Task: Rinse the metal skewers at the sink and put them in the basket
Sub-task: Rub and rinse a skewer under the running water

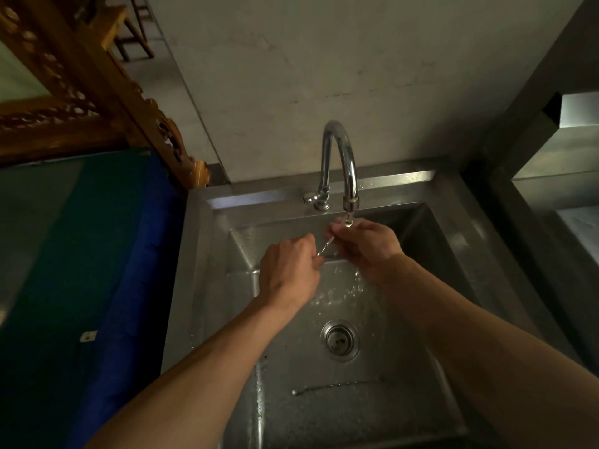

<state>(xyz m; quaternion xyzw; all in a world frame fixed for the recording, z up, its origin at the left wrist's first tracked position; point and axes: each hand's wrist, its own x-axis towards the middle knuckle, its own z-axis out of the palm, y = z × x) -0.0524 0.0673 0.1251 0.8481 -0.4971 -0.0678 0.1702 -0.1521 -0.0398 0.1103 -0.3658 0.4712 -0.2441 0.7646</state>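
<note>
One thin metal skewer [325,247] pinched by left hand [288,270] and right hand [366,246] under tap [338,166]; likely light, stiff, wet-slippery, so grip ends firmly.

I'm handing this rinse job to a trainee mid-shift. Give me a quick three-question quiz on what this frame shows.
1. True or false: both hands hold one skewer under the faucet.
2. Where does the second skewer lie? A) across the drain B) on the sink floor, nearer the camera than the drain C) on the blue cloth
3. Is a basket in view?

Key: 1 true: left hand and right hand pinch its ends. 2 B. 3 No.
</note>
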